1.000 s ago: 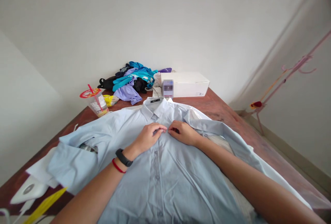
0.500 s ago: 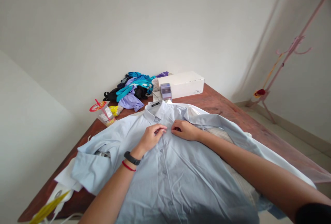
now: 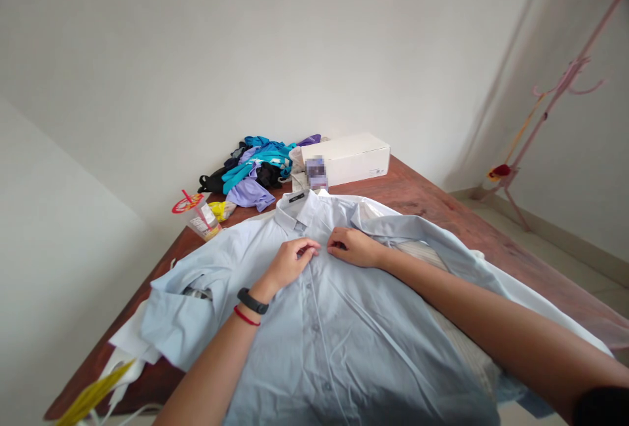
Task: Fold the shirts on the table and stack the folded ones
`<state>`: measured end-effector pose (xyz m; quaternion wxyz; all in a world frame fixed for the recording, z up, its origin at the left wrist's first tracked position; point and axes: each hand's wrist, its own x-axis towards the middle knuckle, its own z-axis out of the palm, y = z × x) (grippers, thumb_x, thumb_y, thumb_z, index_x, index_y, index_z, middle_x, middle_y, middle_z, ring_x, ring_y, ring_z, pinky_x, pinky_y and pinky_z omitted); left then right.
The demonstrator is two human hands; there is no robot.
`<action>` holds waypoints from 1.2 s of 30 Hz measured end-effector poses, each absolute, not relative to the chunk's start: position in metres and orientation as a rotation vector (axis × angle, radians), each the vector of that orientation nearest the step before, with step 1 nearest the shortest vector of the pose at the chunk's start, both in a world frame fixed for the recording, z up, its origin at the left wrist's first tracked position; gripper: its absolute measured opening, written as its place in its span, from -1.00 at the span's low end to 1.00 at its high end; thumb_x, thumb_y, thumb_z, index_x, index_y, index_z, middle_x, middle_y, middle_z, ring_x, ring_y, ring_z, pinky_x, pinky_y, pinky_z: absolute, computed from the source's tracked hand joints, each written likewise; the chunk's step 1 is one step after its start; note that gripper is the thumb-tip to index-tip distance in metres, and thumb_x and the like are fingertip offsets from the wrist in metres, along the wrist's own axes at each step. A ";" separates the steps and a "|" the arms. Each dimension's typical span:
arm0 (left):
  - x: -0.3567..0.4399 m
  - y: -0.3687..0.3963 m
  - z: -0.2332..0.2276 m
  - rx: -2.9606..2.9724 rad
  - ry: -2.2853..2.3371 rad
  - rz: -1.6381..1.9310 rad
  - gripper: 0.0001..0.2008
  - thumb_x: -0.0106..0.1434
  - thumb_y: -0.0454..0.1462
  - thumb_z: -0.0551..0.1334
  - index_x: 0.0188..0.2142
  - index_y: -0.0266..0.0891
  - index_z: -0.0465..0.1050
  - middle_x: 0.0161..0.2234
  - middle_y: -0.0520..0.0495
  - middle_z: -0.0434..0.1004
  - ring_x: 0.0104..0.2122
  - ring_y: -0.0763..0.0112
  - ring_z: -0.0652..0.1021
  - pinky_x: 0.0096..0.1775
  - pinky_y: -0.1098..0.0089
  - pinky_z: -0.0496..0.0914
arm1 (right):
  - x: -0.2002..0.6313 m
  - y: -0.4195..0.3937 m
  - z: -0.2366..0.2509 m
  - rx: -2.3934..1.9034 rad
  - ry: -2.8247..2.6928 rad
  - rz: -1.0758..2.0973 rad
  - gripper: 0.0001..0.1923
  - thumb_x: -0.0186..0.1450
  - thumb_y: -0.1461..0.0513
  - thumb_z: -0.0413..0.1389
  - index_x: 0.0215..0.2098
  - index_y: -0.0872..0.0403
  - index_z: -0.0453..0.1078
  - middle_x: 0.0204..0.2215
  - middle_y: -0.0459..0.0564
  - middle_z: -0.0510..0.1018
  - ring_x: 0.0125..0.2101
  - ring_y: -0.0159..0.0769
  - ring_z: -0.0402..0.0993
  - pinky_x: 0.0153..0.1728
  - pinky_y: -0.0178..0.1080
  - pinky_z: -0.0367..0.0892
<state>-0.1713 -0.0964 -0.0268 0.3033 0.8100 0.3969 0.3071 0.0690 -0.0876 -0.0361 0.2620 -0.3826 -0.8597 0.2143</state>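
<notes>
My left hand (image 3: 289,261) and right hand (image 3: 351,247) meet at the placket of the light blue dress shirt (image 3: 344,321), each pinching the fabric just below the collar (image 3: 299,206). The shirt lies spread face up across the wooden table (image 3: 427,200). Beyond it sit a heap of clothes (image 3: 255,167), a white box (image 3: 346,158) and a plastic cup (image 3: 204,219).
</notes>
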 end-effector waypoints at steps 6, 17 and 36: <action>-0.171 -0.097 -0.026 2.156 1.037 0.808 -0.77 0.39 -0.33 0.15 -0.13 -0.23 0.61 -0.21 -0.08 0.72 -0.19 0.31 0.70 -0.13 0.38 0.51 | 0.069 -0.086 -0.039 -1.046 -2.336 0.572 -0.83 0.39 0.26 0.12 -0.21 0.10 0.58 -0.24 0.05 0.59 -0.29 -0.23 0.51 -0.23 -0.25 0.35; -0.171 -0.097 -0.027 2.146 1.052 0.787 -0.77 0.38 -0.33 0.15 -0.13 -0.20 0.61 -0.20 -0.07 0.72 -0.18 0.29 0.70 -0.14 0.38 0.53 | 0.069 -0.087 -0.039 -1.027 -2.311 0.589 -0.85 0.36 0.27 0.14 -0.23 0.08 0.58 -0.26 0.03 0.59 -0.32 -0.26 0.49 -0.26 -0.26 0.35; -0.173 -0.096 -0.028 2.167 1.051 0.763 -0.78 0.38 -0.31 0.17 -0.12 -0.19 0.61 -0.19 -0.08 0.71 -0.17 0.28 0.69 -0.16 0.39 0.52 | 0.069 -0.087 -0.038 -1.046 -2.309 0.598 -0.86 0.36 0.27 0.14 -0.23 0.08 0.57 -0.26 0.02 0.59 -0.34 -0.28 0.49 -0.27 -0.27 0.35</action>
